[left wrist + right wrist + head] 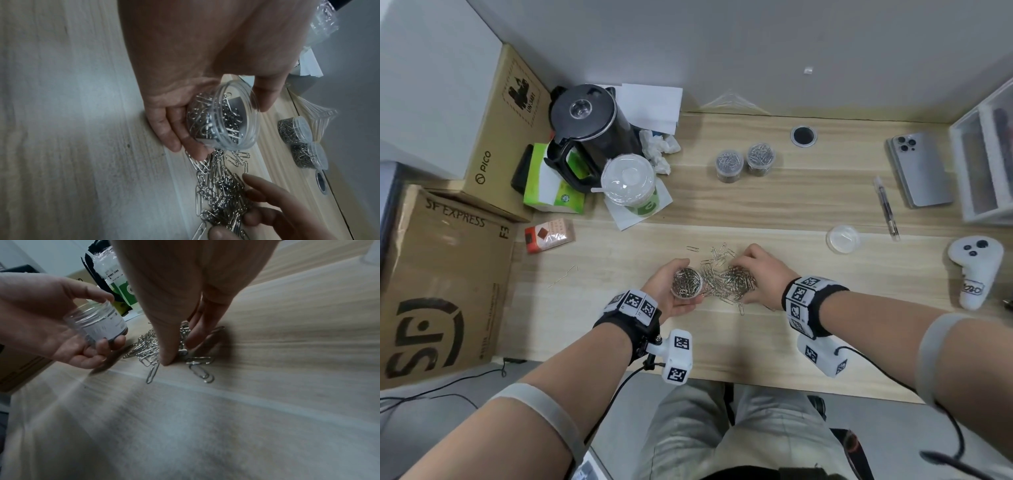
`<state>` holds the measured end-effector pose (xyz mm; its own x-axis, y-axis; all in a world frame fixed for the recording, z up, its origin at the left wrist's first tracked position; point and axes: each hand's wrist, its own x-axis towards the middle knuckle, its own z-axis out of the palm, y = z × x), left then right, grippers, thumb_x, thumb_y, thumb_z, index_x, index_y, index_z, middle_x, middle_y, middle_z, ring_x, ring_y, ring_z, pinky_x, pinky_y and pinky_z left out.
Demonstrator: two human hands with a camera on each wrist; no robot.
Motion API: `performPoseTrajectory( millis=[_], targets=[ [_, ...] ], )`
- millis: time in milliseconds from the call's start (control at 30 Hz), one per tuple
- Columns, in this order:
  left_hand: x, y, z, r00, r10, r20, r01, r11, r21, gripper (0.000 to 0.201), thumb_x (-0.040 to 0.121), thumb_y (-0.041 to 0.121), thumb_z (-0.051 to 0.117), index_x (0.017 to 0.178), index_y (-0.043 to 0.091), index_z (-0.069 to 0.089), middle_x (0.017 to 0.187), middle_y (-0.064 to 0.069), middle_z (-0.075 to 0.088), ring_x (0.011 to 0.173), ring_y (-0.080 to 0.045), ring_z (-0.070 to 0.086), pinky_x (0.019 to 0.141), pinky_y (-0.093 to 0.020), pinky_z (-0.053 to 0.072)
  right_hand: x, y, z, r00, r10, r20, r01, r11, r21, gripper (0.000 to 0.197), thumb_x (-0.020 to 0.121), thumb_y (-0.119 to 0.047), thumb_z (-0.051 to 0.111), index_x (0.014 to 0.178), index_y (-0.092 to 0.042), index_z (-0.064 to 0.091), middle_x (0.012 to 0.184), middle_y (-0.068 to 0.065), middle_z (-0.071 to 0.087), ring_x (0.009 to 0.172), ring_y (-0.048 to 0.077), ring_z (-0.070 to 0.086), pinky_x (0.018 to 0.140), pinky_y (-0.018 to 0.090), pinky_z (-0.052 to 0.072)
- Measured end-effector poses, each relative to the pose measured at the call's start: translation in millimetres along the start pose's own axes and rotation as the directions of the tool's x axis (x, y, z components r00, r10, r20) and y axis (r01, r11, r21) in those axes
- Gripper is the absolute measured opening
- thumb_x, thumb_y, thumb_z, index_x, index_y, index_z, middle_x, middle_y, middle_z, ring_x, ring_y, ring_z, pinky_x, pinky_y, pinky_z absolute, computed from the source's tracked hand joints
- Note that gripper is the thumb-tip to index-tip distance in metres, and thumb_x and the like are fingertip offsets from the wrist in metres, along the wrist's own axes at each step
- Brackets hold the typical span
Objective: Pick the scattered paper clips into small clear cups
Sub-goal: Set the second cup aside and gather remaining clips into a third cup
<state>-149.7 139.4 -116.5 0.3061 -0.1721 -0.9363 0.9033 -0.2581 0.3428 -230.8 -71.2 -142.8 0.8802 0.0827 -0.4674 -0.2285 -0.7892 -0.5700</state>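
My left hand point(662, 291) holds a small clear cup point(686, 282) part full of silver paper clips, tilted with its mouth toward the pile point(230, 116). Beside it a heap of paper clips point(732, 284) lies on the wooden desk point(808, 212). My right hand point(760, 274) is down on the heap, thumb and fingers point(259, 191) curled round a clump of clips point(148, 350). A stray clip point(692, 248) lies just behind. Two filled cups point(729, 164) point(761, 158) stand farther back.
A clear empty cup or lid point(843, 238) sits to the right, with a pen point(887, 209), a phone point(919, 169) and a white controller point(974, 270). At back left stand a black kettle point(585, 126) and a lidded drink point(628, 181); cardboard boxes point(441, 274) line the left edge.
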Motion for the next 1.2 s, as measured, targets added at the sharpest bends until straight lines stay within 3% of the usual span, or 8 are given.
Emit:
performPoseTrajectory(
  millis=[133,333,467,600,733,933,1067,1200],
  targets=[
    [-1.3,1.8,-3.2,1.0,0.005,0.016,-0.005,1.0,0.017,0.064,0.092,0.049,0.056,0.137,0.005,0.058,0.107,-0.015,0.073,0.078,-0.026,0.068,0.082,-0.035,0.053,-3.5,2.3,-13.0,0.999,0.039,-0.029,-0.043,0.99,-0.134,0.1,0.051,-0.047,0.088,0.136,-0.03,0.039,0.124,-0.006,0.037,0.107,0.017,0.051,0.084,0.03,0.047],
    [-1.6,0.5,-3.2,1.0,0.016,0.012,-0.016,1.0,0.019,0.06,0.093,0.047,0.057,0.137,0.006,0.058,0.101,-0.014,0.074,0.077,-0.027,0.068,0.087,-0.037,0.053,-5.4,7.1,-19.2,0.99,0.079,0.12,-0.05,0.972,-0.229,0.12,0.038,-0.031,0.093,0.141,-0.024,0.032,0.126,0.002,0.03,0.112,0.022,0.044,0.093,0.036,0.049],
    [-4.2,-1.2,-5.7,1.0,0.022,0.011,-0.022,0.999,0.033,0.061,0.092,0.047,0.057,0.138,0.006,0.057,0.105,-0.012,0.074,0.076,-0.026,0.069,0.086,-0.036,0.054,2.3,9.1,-22.2,0.989,0.089,0.117,-0.068,0.982,-0.175,0.105,0.05,-0.018,0.09,0.14,-0.024,0.037,0.124,0.001,0.034,0.104,0.025,0.054,0.088,0.031,0.049],
    [-5.3,-2.3,-9.5,1.0,0.024,0.006,-0.024,0.999,0.043,0.063,0.092,0.049,0.055,0.139,0.007,0.057,0.117,-0.015,0.074,0.076,-0.024,0.07,0.079,-0.033,0.054,11.7,6.5,-23.1,0.992,0.089,0.091,-0.074,0.985,-0.153,0.102,0.047,-0.032,0.093,0.135,-0.027,0.042,0.121,-0.002,0.042,0.103,0.024,0.056,0.088,0.034,0.048],
    [-2.2,-3.6,-12.2,1.0,0.023,0.011,-0.024,0.999,0.045,0.061,0.094,0.047,0.053,0.136,0.004,0.059,0.103,-0.012,0.074,0.076,-0.024,0.068,0.085,-0.035,0.053,11.4,-2.6,-13.7,0.998,0.045,0.046,-0.036,0.984,-0.173,0.102,0.05,-0.05,0.09,0.136,-0.025,0.043,0.126,0.0,0.041,0.114,0.024,0.049,0.093,0.035,0.046],
    [0.0,-3.2,-10.9,1.0,0.014,0.005,-0.014,0.999,0.051,0.059,0.094,0.047,0.055,0.134,0.005,0.06,0.105,-0.013,0.073,0.075,-0.025,0.068,0.079,-0.033,0.055,5.4,-15.8,-3.0,1.0,-0.006,0.027,0.014,0.95,-0.31,0.134,0.037,-0.059,0.088,0.149,-0.033,0.018,0.138,0.001,0.026,0.121,0.023,0.032,0.096,0.034,0.042],
    [3.4,-5.7,-11.8,1.0,0.01,0.018,-0.011,0.998,0.058,0.046,0.094,0.047,0.055,0.121,0.01,0.063,0.109,-0.012,0.073,0.079,-0.025,0.068,0.094,-0.039,0.053,10.6,-15.8,2.1,0.999,-0.005,0.055,0.018,0.97,-0.242,0.111,0.048,-0.048,0.09,0.144,-0.038,0.034,0.135,0.002,0.029,0.117,0.023,0.033,0.101,0.038,0.041],
    [6.4,-7.6,-10.8,1.0,0.01,0.011,-0.011,0.998,0.06,0.055,0.092,0.047,0.058,0.131,0.008,0.061,0.111,-0.014,0.073,0.082,-0.028,0.069,0.088,-0.038,0.055,14.5,-12.7,7.2,0.999,-0.032,0.02,0.035,0.99,-0.139,0.083,0.059,-0.043,0.088,0.133,-0.036,0.05,0.123,0.0,0.036,0.109,0.02,0.036,0.102,0.041,0.04]
  ],
)
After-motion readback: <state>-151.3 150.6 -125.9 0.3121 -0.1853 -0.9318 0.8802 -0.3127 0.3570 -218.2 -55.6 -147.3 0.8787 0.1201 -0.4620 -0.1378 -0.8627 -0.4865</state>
